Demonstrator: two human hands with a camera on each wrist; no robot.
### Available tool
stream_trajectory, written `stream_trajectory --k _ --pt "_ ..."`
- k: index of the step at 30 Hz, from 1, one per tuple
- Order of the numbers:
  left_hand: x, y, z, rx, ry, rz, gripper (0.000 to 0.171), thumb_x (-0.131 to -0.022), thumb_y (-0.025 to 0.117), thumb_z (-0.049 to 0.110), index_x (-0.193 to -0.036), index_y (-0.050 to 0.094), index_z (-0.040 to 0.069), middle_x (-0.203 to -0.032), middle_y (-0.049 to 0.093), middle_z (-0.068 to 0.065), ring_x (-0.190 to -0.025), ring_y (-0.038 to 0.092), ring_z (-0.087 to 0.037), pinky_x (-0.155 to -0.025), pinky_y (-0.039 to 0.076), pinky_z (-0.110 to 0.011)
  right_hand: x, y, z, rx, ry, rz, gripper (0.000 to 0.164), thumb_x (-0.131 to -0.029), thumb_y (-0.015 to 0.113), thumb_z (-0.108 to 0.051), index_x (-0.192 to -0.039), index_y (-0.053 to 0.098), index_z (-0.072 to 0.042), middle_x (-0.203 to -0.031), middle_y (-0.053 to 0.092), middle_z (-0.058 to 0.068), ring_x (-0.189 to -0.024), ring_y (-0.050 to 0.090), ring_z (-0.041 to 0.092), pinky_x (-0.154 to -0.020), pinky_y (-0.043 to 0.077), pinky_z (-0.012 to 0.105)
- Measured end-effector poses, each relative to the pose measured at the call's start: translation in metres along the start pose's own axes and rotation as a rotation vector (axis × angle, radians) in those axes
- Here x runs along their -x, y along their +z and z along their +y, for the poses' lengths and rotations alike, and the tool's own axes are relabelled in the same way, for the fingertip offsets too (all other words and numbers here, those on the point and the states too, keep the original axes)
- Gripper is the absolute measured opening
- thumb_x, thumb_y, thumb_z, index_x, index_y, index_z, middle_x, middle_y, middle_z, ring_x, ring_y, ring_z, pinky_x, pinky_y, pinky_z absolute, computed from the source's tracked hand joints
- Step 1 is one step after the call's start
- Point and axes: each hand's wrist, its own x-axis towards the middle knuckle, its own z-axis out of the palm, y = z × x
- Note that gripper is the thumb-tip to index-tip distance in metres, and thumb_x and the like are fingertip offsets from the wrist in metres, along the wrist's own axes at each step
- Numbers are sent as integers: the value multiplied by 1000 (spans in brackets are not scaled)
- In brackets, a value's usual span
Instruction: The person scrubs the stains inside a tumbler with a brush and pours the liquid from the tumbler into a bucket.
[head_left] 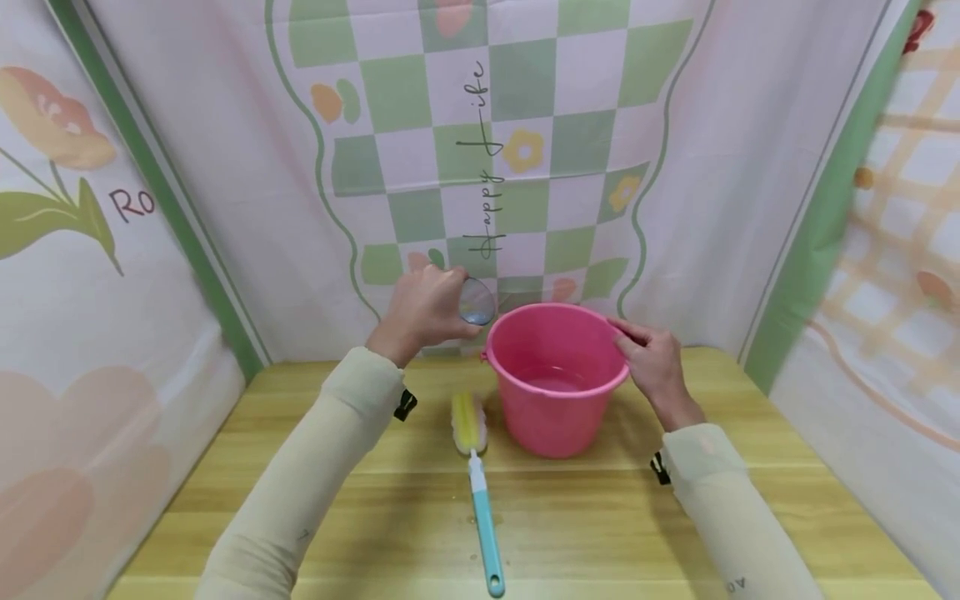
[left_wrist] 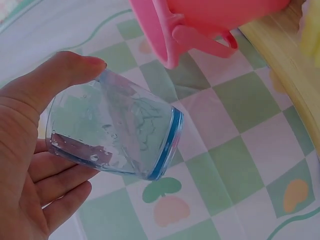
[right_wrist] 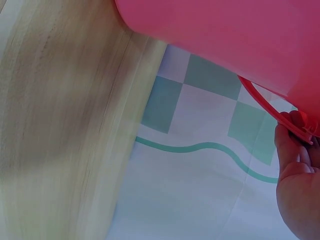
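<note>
My left hand [head_left: 426, 307] holds a clear drinking glass [left_wrist: 115, 130] with a blue band near its base, thumb on one side and fingers on the other. Water drops cling to its wall. In the head view the glass is raised just left of the pink bucket [head_left: 558, 421], its round bottom facing me. My right hand [head_left: 654, 367] grips the bucket's right rim, where the handle [right_wrist: 272, 107] joins it. The bucket stands upright with a little water at the bottom.
A bottle brush with a yellow and white sponge head [head_left: 469, 423] and a blue handle [head_left: 487, 533] lies left of the bucket. Water drops dot the wooden table [head_left: 600, 533] beside it. Patterned cloth [head_left: 405, 92] hangs behind and at both sides.
</note>
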Motion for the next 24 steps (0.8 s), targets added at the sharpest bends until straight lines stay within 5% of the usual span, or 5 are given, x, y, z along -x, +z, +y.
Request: stream_trajectory --k 7,14,21,24 --pt "-5 1 10 -34 16 -44 67 -76 89 61 -114 68 11 -81 68 1 -72 63 -18 -67 57 -30 0 2 -2 -13 -8 12 33 -106 65 -20 -135 71 -5 -130 72 23 -96 74 3 -74 59 9" --pt "-9 5 18 -54 73 -71 74 -76 88 63 -121 68 8 -77 66 1 -68 64 -16 -58 55 -27 0 1 -2 -4 -7 13 33 -105 65 -20 -135 71 -6 -131 73 21 -100 75 9 -75 58 7" --pt "-11 10 25 -119 102 -83 70 -81 86 58 -126 68 8 -75 66 1 -64 63 -15 -51 50 -22 1 2 0 2 2 5 34 -107 63 -20 -137 69 -6 -133 72 21 -113 74 34 -77 60 10" --pt "-11 12 26 -159 121 -67 66 -81 85 58 -122 70 9 -74 66 1 -63 62 -15 -50 48 -23 1 1 -1 6 4 8 34 -107 63 -21 -137 70 -6 -132 72 21 -105 76 19 -75 59 8"
